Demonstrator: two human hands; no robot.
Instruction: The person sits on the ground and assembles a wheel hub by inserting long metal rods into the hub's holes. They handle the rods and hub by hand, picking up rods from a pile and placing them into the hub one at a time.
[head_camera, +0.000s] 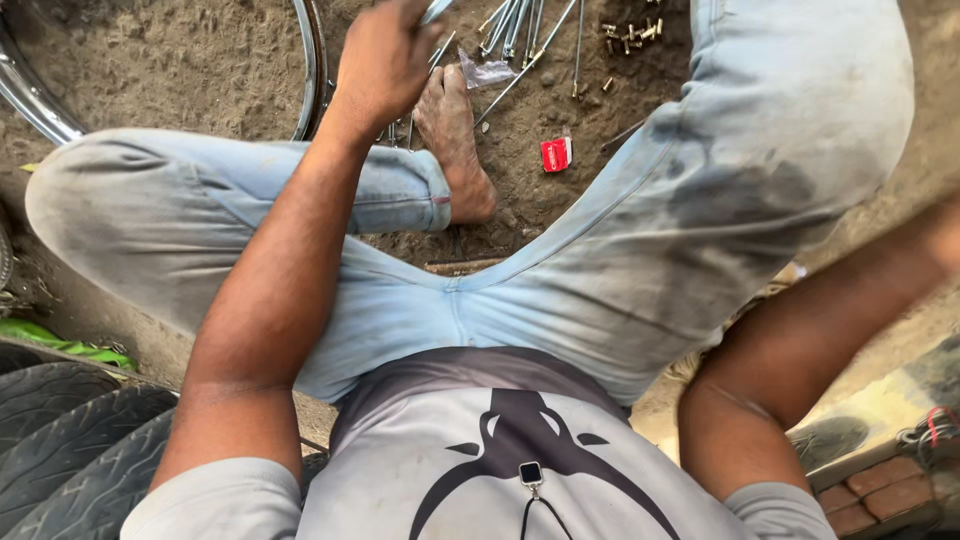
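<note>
Several spokes (520, 30) are lying in a loose bundle on the dirt at the far side, just beyond my bare foot (452, 140), and my left hand (385, 60) is reaching down to them. That hand is curling over a thin metal piece at the top edge, but its fingers are blurred, so I cannot tell whether it is gripping or only touching. I am judging this as the picking stage: choosing one spoke from the pile. Getting a clean pinch on a single rod, without dragging its neighbours, looks like what the next move needs. Left of the hand, a wheel rim (312, 70) is curving across the ground. Small brass nipples (630, 35) are scattered far right, with a red packet (556, 154) nearer. My right hand is out of view; only the arm (800, 340) is showing.
</note>
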